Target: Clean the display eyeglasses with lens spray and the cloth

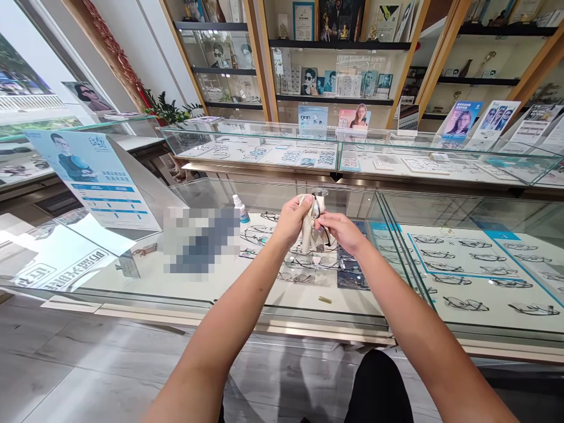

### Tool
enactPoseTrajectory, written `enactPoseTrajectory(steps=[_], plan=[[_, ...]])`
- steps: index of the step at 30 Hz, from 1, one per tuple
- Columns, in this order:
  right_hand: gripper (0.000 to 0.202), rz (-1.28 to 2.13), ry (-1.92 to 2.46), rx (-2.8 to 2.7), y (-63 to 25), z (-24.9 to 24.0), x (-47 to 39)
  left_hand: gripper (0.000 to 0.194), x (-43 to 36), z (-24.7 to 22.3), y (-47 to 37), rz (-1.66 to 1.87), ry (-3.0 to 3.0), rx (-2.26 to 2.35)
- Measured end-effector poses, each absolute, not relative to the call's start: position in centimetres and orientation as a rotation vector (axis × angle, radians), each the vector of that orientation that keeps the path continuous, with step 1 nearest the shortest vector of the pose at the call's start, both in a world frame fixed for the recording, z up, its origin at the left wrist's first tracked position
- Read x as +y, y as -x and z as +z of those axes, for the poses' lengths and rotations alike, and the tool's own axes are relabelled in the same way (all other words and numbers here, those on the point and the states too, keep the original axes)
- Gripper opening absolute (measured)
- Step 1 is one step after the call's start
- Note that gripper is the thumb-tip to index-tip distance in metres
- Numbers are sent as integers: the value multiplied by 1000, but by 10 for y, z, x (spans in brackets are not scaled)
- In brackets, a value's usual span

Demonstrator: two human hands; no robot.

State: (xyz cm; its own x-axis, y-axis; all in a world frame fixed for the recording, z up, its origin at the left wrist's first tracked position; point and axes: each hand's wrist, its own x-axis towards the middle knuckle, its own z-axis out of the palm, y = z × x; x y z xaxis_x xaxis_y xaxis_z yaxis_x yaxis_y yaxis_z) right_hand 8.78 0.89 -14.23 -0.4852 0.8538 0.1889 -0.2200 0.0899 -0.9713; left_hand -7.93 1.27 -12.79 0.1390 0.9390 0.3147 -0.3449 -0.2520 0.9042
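Note:
Above the glass counter, my left hand (291, 220) is closed on a cream cleaning cloth (307, 235), which hangs down in folds. A pair of dark-framed eyeglasses (325, 235) is partly wrapped in the cloth, so much of the frame is hidden. My right hand (341, 230) pinches the eyeglasses from the other side, its fingertips close against the cloth. Behind my left hand, a small white spray bottle (240, 209) with a blue label stands on the counter.
Under the glass of the display counter (264, 302) lie several eyeglasses (466, 304). A blue-and-white sign (94, 176) stands at the left, near a blurred dark patch (202, 241). Further back is a second glass showcase (247, 132), with shelves (339, 44) behind it.

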Motion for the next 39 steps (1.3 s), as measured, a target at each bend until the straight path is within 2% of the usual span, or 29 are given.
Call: enactPoseTrajectory(steps=[8, 21, 27, 34, 39], plan=[[40, 1587, 660, -1424, -89, -138, 8, 57, 8, -123, 83, 1308, -1301, 587], [31, 1720, 572, -1283, -94, -144, 10, 62, 6, -116, 92, 1145, -1395, 526], [37, 1734, 593, -1290, -96, -142, 10, 62, 5, -120, 87, 1211, -1354, 551], [43, 1658, 628, -1405, -91, -142, 7, 72, 8, -125, 81, 1270, -1272, 682], [43, 1615, 620, -1458, -88, -142, 5, 70, 6, -120, 83, 1257, -1251, 693]])
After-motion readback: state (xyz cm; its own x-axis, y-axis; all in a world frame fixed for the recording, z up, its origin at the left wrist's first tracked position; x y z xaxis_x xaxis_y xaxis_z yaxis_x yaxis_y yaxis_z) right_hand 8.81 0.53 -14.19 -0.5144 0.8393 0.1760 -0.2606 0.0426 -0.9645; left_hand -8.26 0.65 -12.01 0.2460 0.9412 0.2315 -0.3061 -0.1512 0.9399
